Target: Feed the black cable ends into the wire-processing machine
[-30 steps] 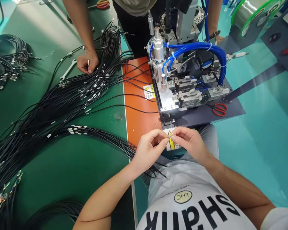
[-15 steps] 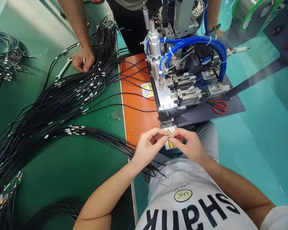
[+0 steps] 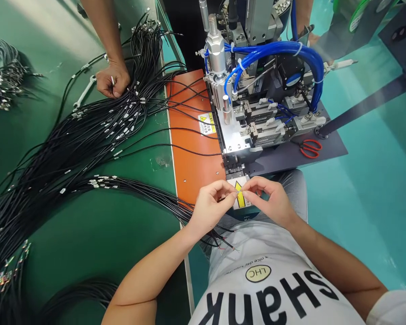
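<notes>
Just below the centre of the frame, two hands meet over a thin wire (image 3: 238, 192).
The left hand (image 3: 207, 207) has a narrow grip, thumb and forefinger pinched on the wire (mostly hidden by fingertips), and the right hand (image 3: 274, 203) pinches it from the other side, in front of a yellow-arrow label (image 3: 241, 201). A bundle of black cables (image 3: 149, 192) runs from the green surface (image 3: 138, 253) at left, passing under the left wrist. An orange plate (image 3: 196, 167) and a pneumatic machine with blue tubes (image 3: 284, 47) fill the upper centre; red-handled scissors (image 3: 310, 149) lie right of it. At upper left, a co-worker's hand (image 3: 113, 81) rests by an open-end wrench (image 3: 84, 92).
</notes>
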A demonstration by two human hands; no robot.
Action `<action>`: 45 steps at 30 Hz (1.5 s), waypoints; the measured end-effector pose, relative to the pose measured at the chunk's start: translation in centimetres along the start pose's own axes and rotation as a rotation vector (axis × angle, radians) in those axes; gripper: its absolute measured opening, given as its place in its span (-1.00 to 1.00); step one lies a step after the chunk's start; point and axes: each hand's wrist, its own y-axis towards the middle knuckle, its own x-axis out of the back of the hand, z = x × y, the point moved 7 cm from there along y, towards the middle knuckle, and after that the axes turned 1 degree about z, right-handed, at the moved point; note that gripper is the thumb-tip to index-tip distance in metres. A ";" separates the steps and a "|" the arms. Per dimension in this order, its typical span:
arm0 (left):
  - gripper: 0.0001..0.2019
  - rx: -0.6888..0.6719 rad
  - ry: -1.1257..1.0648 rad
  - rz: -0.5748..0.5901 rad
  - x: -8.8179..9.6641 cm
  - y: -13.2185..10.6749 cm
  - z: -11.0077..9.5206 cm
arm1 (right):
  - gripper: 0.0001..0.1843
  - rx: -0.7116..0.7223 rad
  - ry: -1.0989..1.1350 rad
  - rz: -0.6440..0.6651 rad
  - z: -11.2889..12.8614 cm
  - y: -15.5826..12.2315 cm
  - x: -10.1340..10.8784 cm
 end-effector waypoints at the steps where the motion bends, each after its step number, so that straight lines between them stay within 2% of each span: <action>1: -0.84 -0.003 0.006 -0.001 0.0 0.0 0.0 | -0.94 0.002 0.003 0.004 0.1 0.0 -0.1; 12: -0.80 0.029 0.011 -0.004 0.0 0.2 -0.1 | -0.91 -0.081 0.096 0.004 -0.7 0.2 -0.9; 20: -0.80 0.031 0.026 0.011 0.0 0.2 0.4 | -0.82 -0.109 0.153 0.025 -1.4 -0.1 -0.4; 30: -0.82 0.031 0.026 0.015 0.0 0.4 0.3 | -0.90 0.013 0.005 -0.060 -0.6 0.4 -0.3; 36: -0.83 0.027 0.043 0.038 0.0 0.4 0.4 | -0.87 0.060 -0.056 -0.059 -0.1 0.7 -0.3; 40: -0.86 -0.094 0.255 -0.003 0.8 0.6 -0.5 | -0.88 0.034 -0.094 -0.118 -1.3 1.1 0.8; 45: -0.89 -0.404 0.642 -0.076 1.4 2.2 -2.5 | -0.85 -0.071 0.027 -0.150 -4.3 3.6 2.5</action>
